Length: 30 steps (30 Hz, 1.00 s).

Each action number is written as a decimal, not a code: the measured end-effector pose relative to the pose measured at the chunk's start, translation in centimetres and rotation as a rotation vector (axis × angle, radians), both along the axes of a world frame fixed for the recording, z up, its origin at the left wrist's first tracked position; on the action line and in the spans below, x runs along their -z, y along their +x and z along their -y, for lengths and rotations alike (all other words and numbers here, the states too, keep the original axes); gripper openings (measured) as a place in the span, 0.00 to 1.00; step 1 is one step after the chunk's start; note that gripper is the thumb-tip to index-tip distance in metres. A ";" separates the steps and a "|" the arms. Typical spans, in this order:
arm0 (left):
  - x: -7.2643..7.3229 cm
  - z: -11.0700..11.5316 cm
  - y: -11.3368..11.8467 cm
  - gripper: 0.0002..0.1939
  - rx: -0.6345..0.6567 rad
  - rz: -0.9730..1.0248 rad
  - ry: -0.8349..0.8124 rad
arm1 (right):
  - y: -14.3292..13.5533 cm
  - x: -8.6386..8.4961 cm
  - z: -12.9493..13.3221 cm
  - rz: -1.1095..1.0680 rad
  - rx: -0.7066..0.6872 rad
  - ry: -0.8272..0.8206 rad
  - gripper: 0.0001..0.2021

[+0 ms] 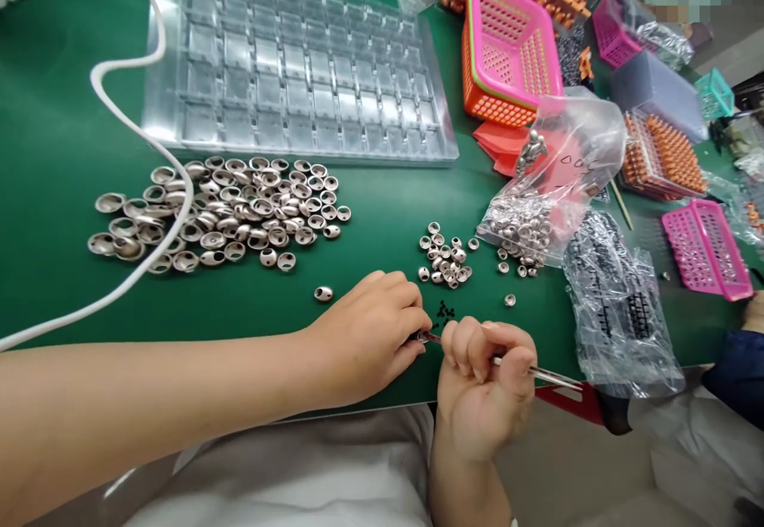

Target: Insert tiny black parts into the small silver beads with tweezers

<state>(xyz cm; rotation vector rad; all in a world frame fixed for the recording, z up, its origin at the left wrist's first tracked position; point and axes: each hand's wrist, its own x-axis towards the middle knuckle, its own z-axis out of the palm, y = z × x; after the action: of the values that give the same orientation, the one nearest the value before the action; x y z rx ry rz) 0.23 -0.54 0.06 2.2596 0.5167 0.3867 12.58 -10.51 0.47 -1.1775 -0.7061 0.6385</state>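
Observation:
My left hand (373,332) is closed, its thumb and fingertips pinching a small silvery metal ring-like piece (423,337) near the table edge. My right hand (486,388) is wrapped round a pair of metal tweezers (558,379), whose tips point left and reach that piece. How the tips sit in it is too small to tell. Just beyond the fingers lie several tiny black parts (445,310). A small pile of silvery metal pieces (445,256) sits behind them. One larger metal piece (323,294) rests alone beside my left wrist.
A large heap of hollow metal pieces (256,208) lies at left, crossed by a white cable (128,117). Behind stands a clear compartment tray (447,149). To the right are stacked plastic baskets (552,53), a bag of metal parts (588,141) and a plastic-wrapped black bundle (621,304). Another person's sleeve (737,376) shows at far right.

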 end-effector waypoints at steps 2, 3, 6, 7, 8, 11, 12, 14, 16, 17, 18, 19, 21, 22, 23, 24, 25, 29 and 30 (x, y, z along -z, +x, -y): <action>0.0 0.0 0.0 0.04 -0.002 -0.008 -0.001 | 0.0 0.1 -0.1 0.014 0.003 0.004 0.14; 0.0 0.0 0.0 0.04 -0.008 -0.003 0.000 | 0.0 0.1 -0.1 0.013 -0.002 0.017 0.14; 0.2 0.1 0.0 0.03 -0.023 0.035 0.016 | -0.2 0.2 -0.1 0.005 -0.011 0.069 0.14; 0.2 0.1 0.0 0.03 -0.024 0.042 0.023 | -0.2 0.2 -0.1 0.005 -0.005 0.080 0.14; 0.1 0.0 0.0 0.03 -0.023 0.044 0.029 | -0.3 0.2 0.0 0.008 0.004 0.090 0.14; 0.0 0.0 0.0 0.03 -0.021 0.041 0.035 | -0.5 0.1 -0.1 0.040 0.049 0.105 0.14; 0.0 0.0 0.0 0.03 -0.024 0.044 0.038 | -0.5 0.0 -0.1 0.055 0.064 0.108 0.14; 0.0 0.1 0.0 0.02 -0.027 0.054 0.041 | -0.6 0.0 -0.2 0.073 0.080 0.119 0.13; 0.0 0.1 0.0 0.02 -0.029 0.059 0.044 | -0.7 0.0 -0.2 0.068 0.082 0.129 0.14; 0.0 0.1 0.0 0.02 -0.029 0.060 0.044 | -0.7 0.0 -0.3 0.061 0.080 0.130 0.14; 0.0 0.1 0.0 0.02 -0.030 0.062 0.045 | -0.8 0.1 -0.3 0.054 0.077 0.128 0.14; 0.0 0.1 0.1 0.02 -0.032 0.064 0.049 | -0.8 0.1 -0.3 0.048 0.074 0.124 0.14; 0.1 0.0 0.1 0.02 -0.037 0.066 0.059 | -0.8 0.2 -0.3 0.047 0.074 0.118 0.14; 0.1 0.0 0.1 0.02 -0.039 0.067 0.065 | -0.8 0.2 -0.4 0.050 0.075 0.118 0.14; 0.1 0.0 0.1 0.02 -0.039 0.068 0.070 | -0.8 0.3 -0.4 0.052 0.078 0.118 0.14; 0.1 0.0 0.1 0.02 -0.039 0.069 0.075 | -0.8 0.3 -0.4 0.052 0.082 0.118 0.14; 0.2 0.0 0.1 0.02 -0.038 0.069 0.078 | -0.8 0.3 -0.4 0.053 0.085 0.118 0.14; 0.2 0.1 0.1 0.02 -0.038 0.071 0.085 | -0.7 0.3 -0.4 0.057 0.096 0.101 0.14; 0.2 0.2 0.1 0.02 -0.038 0.072 0.086 | -0.7 0.3 -0.4 0.061 0.097 0.092 0.14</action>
<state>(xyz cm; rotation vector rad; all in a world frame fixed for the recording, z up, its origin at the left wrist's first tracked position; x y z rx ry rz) 0.36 -0.69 -0.16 2.3119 0.5152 0.5167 11.87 -10.11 0.14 -1.1426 -0.7180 0.4856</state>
